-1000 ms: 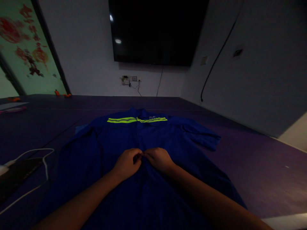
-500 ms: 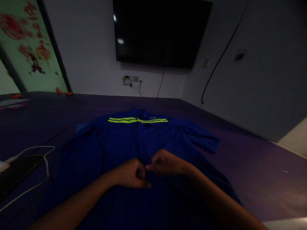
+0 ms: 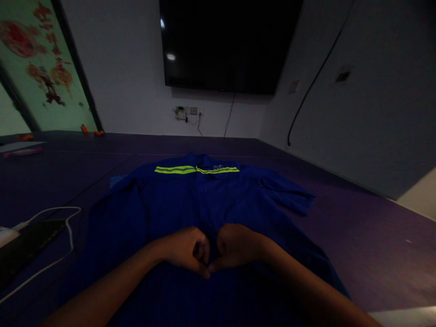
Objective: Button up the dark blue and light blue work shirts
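Note:
A blue work shirt (image 3: pixel 173 204) lies spread out, collar away from me, with yellow-green and grey reflective strips across its chest. Buttons show down its middle front. My left hand (image 3: pixel 190 250) is closed in a pinch on the shirt's front edge, below the visible buttons. Opposite it, my right hand (image 3: pixel 236 245) pinches the same edge, thumb tip close to the left thumb. Whatever small part sits between the fingertips is too dark to make out. The shirt's right-hand sleeve stretches out over the floor.
Purple mat flooring (image 3: pixel 357 236) surrounds the shirt. At left are a white cable (image 3: pixel 70 231) and a dark flat object (image 3: pixel 34 240) with a white block on it. A television (image 3: pixel 228 45) hangs on the far wall above sockets (image 3: pixel 190 111). Small orange objects (image 3: pixel 91 131) lie by the glass door.
My right hand has come down and turned, so its thumb tip now meets the left thumb. The left hand has barely moved. The shirt lies the same way.

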